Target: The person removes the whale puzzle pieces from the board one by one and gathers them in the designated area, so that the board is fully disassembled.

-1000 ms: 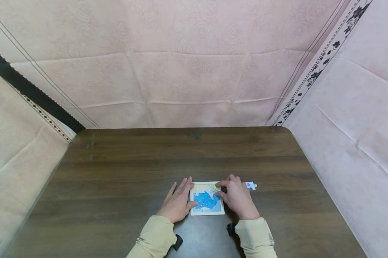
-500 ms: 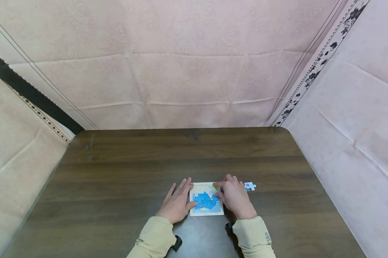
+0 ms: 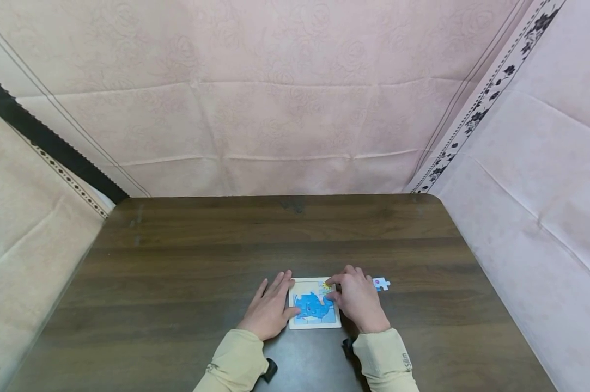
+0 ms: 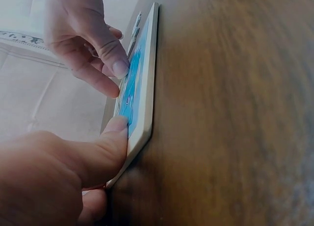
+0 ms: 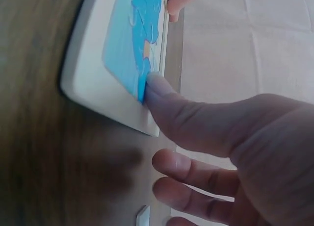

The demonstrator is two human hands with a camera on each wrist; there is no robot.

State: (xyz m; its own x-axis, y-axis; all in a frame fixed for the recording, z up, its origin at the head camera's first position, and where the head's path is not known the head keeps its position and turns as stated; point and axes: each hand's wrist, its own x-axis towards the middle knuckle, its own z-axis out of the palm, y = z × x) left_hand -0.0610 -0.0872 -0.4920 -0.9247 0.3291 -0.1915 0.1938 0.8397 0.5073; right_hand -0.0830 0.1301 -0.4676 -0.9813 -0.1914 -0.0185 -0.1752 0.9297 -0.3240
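Observation:
A small jigsaw puzzle [image 3: 314, 321] with a blue whale picture and a pale frame lies flat on the table. My left hand [image 3: 267, 310] rests along its left side, fingers straight, the thumb pressing the frame's edge. My right hand [image 3: 360, 300] is over the puzzle's right side. Its thumb and bent index finger pinch at a puzzle piece [image 3: 326, 286] with a yellow sun, in the upper right part. In the right wrist view the thumb [image 5: 164, 91] touches the picture near the frame's corner, while other fingers hang loosely curled. The hand partly hides the piece.
A loose puzzle piece [image 3: 381, 283], white and blue with a pink mark, lies just right of the right hand. The brown wooden table [image 3: 201, 245] extends around the puzzle. Pale patterned cloth [image 3: 285, 120] hangs behind it and at both sides.
The right hand's thumb and index finger shift very slightly at the upper right of the puzzle. The left hand and the loose piece stay in place.

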